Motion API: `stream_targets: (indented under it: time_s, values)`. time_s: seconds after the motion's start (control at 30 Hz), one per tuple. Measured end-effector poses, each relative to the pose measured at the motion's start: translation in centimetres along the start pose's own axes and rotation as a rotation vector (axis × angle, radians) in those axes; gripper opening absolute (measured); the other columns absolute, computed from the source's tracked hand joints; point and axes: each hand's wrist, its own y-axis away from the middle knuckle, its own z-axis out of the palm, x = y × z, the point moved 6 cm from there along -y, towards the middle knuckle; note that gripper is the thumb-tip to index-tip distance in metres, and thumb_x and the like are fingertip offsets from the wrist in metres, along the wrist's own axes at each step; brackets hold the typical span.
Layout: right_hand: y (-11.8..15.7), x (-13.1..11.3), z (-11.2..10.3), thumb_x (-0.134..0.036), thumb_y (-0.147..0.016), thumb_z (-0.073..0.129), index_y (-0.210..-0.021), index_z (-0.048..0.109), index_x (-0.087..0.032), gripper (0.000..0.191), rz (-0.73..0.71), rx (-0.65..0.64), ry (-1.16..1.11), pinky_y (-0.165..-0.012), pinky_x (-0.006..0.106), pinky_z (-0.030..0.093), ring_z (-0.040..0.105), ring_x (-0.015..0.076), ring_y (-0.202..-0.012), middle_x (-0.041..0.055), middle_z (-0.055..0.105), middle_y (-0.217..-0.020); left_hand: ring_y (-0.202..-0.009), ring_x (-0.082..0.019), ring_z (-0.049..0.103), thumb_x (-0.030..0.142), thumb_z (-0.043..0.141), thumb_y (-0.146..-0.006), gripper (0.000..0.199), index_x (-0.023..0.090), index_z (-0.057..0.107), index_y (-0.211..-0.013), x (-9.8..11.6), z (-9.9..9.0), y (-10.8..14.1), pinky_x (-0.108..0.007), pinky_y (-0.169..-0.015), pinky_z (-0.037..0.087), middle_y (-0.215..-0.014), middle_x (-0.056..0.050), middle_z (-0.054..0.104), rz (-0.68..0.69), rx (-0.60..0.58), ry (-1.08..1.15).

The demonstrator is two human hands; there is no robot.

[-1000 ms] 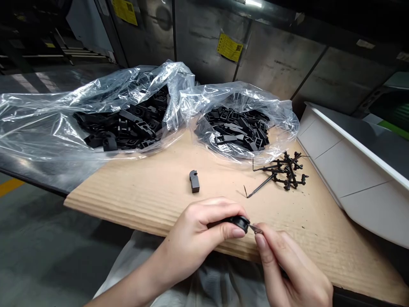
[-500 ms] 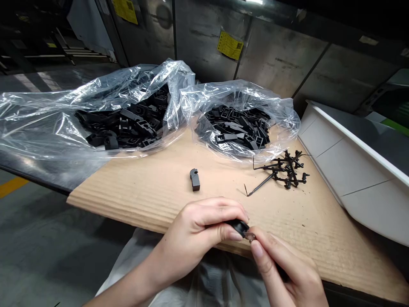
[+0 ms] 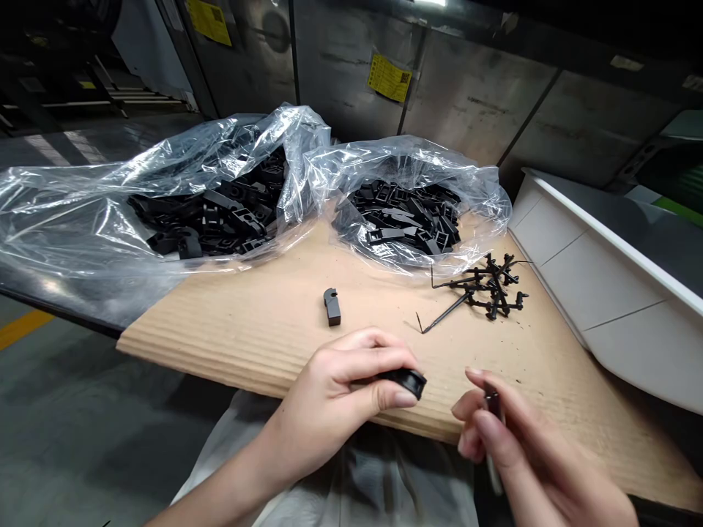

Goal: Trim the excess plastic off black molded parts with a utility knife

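My left hand (image 3: 351, 384) is closed round a small black plastic part (image 3: 409, 382), whose rounded end sticks out past the thumb and forefinger. To the right, apart from it, my right hand (image 3: 510, 432) grips a slim metal tool (image 3: 493, 402) between thumb and fingers. Motion blurs that hand, and its tool's exact kind cannot be made out. On the cardboard beyond my left hand stands a single black plastic piece (image 3: 332, 307) with a notched top. A tangle of thin black plastic sprues (image 3: 494, 287) lies farther right.
Two clear plastic bags (image 3: 71, 219) (image 3: 483, 205) of black parts lie at the back. A white bin (image 3: 620, 293) borders the right side. The cardboard sheet (image 3: 231, 315) covers the table, its front edge close to my lap. Metal panels (image 3: 351, 66) rise behind.
My right hand has drawn away from the black part to the right, taking the metal tool with it. My left hand keeps its hold, nearly in the same place.
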Motion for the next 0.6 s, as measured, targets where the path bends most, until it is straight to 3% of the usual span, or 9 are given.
stream_targets:
  time_s: [0.03,0.1,0.17,0.37,0.6]
  values:
    - [0.1,-0.5,0.0,-0.018,-0.078,0.055,-0.099,0.062,-0.031,0.025,-0.121,0.026,0.099,-0.059,0.015,0.047,0.059,0.0073,-0.058,-0.0034,0.063,-0.070,-0.081,-0.013,0.055,0.009,0.061,-0.075,0.013,0.018,0.067,-0.081,-0.1,0.0,0.0,-0.017,-0.073,0.041,-0.084,-0.001,0.058,-0.008,0.010,0.002]
    - [0.3,-1.0,1.0,-0.012,-0.075,0.057,-0.102,0.061,-0.027,0.032,-0.323,-0.063,0.217,-0.065,0.016,0.048,0.062,0.0102,-0.069,-0.0012,0.065,-0.074,-0.080,-0.013,0.054,0.010,0.061,-0.075,0.011,0.018,0.067,-0.080,-0.2,0.0,0.0,-0.017,-0.072,0.041,-0.082,0.000,0.058,-0.016,0.022,0.005]
    - [0.6,-1.1,1.9,-0.009,-0.075,0.057,-0.105,0.059,-0.024,0.033,-0.421,-0.141,0.235,-0.066,0.018,0.049,0.062,0.0119,-0.073,0.0013,0.065,-0.079,-0.080,-0.013,0.053,0.010,0.061,-0.075,0.011,0.018,0.067,-0.080,-0.2,0.0,0.0,-0.016,-0.072,0.041,-0.082,0.000,0.057,-0.018,0.032,0.009]
    - [1.3,-1.7,2.3,-0.007,-0.075,0.056,-0.097,0.064,-0.017,0.026,-0.486,0.117,0.285,-0.062,0.023,0.045,0.057,0.0140,-0.072,0.0053,0.063,-0.079,-0.078,-0.011,0.053,0.010,0.061,-0.075,0.012,0.018,0.067,-0.081,-0.4,-0.1,0.1,-0.014,-0.069,0.041,-0.082,0.001,0.058,-0.037,0.053,0.032]
    - [1.3,-1.8,2.8,-0.004,-0.073,0.057,-0.096,0.065,-0.014,0.026,-0.432,0.156,0.209,-0.062,0.026,0.041,0.051,0.0135,-0.072,0.0058,0.060,-0.078,-0.076,-0.010,0.054,0.010,0.060,-0.075,0.012,0.018,0.067,-0.079,-0.1,-0.1,0.1,-0.013,-0.070,0.041,-0.079,0.003,0.059,-0.032,0.041,0.017]
